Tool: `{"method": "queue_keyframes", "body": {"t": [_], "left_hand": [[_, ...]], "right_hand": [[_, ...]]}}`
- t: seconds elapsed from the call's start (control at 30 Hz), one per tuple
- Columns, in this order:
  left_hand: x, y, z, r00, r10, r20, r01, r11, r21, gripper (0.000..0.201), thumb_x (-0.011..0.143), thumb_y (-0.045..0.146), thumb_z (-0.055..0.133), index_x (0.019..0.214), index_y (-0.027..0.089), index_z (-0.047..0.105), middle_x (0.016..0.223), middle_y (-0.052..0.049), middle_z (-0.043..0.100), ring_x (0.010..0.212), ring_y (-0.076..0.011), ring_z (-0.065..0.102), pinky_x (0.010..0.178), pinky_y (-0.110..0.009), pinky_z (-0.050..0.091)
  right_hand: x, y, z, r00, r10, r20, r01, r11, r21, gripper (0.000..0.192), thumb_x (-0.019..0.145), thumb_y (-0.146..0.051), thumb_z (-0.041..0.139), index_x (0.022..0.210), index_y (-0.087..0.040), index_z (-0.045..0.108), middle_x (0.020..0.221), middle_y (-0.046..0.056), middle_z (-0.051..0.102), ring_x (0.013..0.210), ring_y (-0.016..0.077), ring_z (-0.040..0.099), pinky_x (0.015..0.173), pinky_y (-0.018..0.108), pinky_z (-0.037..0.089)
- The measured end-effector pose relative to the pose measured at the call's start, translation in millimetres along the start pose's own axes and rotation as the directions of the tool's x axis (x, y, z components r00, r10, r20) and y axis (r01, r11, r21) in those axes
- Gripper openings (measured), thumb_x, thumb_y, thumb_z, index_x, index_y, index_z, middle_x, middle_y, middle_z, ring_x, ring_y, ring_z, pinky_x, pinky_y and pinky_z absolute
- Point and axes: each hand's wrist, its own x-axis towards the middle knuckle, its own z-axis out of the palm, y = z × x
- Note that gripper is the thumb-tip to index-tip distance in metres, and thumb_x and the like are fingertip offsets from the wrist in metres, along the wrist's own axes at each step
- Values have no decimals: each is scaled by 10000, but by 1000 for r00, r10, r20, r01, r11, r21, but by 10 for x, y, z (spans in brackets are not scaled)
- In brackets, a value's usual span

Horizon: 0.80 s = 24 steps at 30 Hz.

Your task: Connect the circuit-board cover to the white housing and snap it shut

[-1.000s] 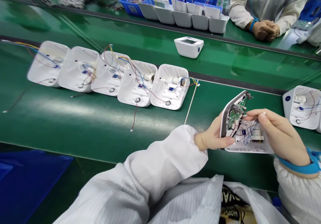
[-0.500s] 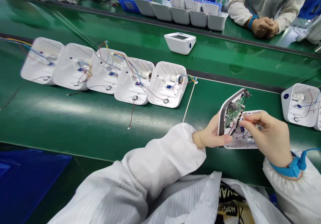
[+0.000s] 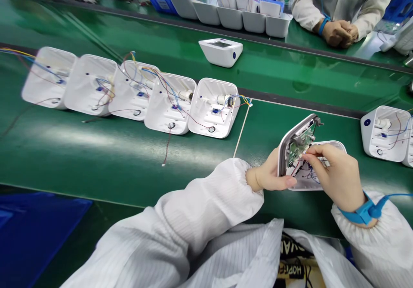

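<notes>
My left hand (image 3: pixel 270 175) grips the grey-edged front cover (image 3: pixel 295 144) of a white device, held tilted up so its green circuit board (image 3: pixel 298 144) faces right. Beneath it lies the open white housing (image 3: pixel 332 147) on the green belt. My right hand (image 3: pixel 337 174) reaches into the gap, fingertips pinching thin coloured wires (image 3: pixel 305 167) beside the board. Both arms wear white sleeves, and a blue wrist strap (image 3: pixel 364 212) is on my right wrist.
Several open white housings with loose wires (image 3: pixel 213 107) line the belt (image 3: pixel 112 150) at left, another (image 3: pixel 385 133) sits at right. A closed white unit (image 3: pixel 221 51) rides the far belt. White bins (image 3: pixel 254 21) and other people's hands (image 3: pixel 338 33) are opposite.
My right hand has moved left and closer to the circuit board, curling its fingers onto the wires. The closed unit on the far belt has drifted left.
</notes>
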Motion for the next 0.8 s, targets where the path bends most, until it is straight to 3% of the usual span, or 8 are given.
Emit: {"method": "queue_keyframes", "body": {"t": [0.17, 0.43, 0.53, 0.67, 0.8], "left_hand": [[-46, 18, 13, 999, -13, 47, 14, 1000, -24, 722, 711, 587, 741, 1275, 160, 599, 1323, -162, 609, 1330, -391, 498, 1146, -553, 356], [-68, 32, 51, 994, -78, 76, 82, 996, -47, 815, 723, 681, 684, 1334, 165, 532, 1397, -173, 547, 1368, -382, 462, 1152, -542, 358], [-67, 32, 56, 994, -28, 102, 34, 998, -61, 774, 771, 653, 662, 1344, 153, 515, 1374, -186, 557, 1351, -379, 479, 1146, -563, 356], [-30, 59, 67, 986, 42, 163, -28, 996, -83, 626, 829, 590, 628, 1271, 151, 575, 1298, -176, 608, 1330, -372, 500, 1128, -560, 377], [-4, 103, 94, 991, -41, 129, 54, 993, -102, 637, 750, 634, 681, 1181, 167, 640, 1241, -156, 643, 1302, -374, 522, 1104, -523, 414]], "right_hand": [[20, -4, 13, 997, 76, -30, -74, 995, 69, 159, 931, -347, 614, 818, -239, 641, 829, 11, 737, 729, 188, 691, 684, 314, 508], [9, -40, 58, 981, 187, 60, -195, 961, 198, 176, 949, -367, 571, 833, -235, 587, 774, 0, 710, 690, 178, 675, 635, 303, 482], [-5, -57, 66, 977, 199, 81, -213, 952, 221, 184, 955, -373, 552, 839, -233, 584, 762, 8, 701, 694, 186, 664, 647, 319, 478], [-7, -60, 50, 974, 202, 98, -221, 942, 254, 223, 958, -392, 549, 810, -229, 584, 736, 6, 691, 661, 174, 648, 645, 314, 481], [4, -53, 20, 979, 184, 93, -201, 951, 235, 228, 961, -388, 550, 805, -230, 600, 727, 0, 700, 644, 167, 658, 629, 298, 485]]}}
